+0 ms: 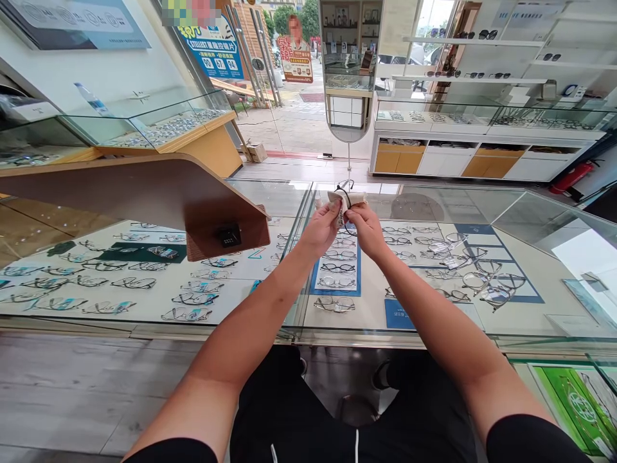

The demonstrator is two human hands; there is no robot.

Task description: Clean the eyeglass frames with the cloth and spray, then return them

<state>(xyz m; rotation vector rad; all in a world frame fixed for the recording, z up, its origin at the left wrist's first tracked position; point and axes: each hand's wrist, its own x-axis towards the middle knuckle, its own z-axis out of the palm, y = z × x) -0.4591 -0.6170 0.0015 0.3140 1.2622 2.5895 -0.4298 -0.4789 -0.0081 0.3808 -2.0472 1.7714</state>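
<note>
My left hand [322, 226] is closed, its fingers pinching a light beige cloth [357, 198]. Facing it, my right hand [367, 230] grips the other side of that cloth, fingers bent inward. Between both hands is a thin black-rimmed pair of eyeglasses [348, 199], partly covered by cloth and fingers; which part each hand grips is hard to make out. Both hands are above the glass display counter [308, 331]. Under the glass, below my hands, eyeglasses [338, 267] lie in a column on a blue-edged tray.
A brown panel [144, 193] juts over the counter at left. Several eyeglass frames [496, 283] lie under the glass at right. A standing mirror [350, 71] rises beyond the counter. White shelves with sunglasses [488, 35] and a fire extinguisher [576, 175] are at right.
</note>
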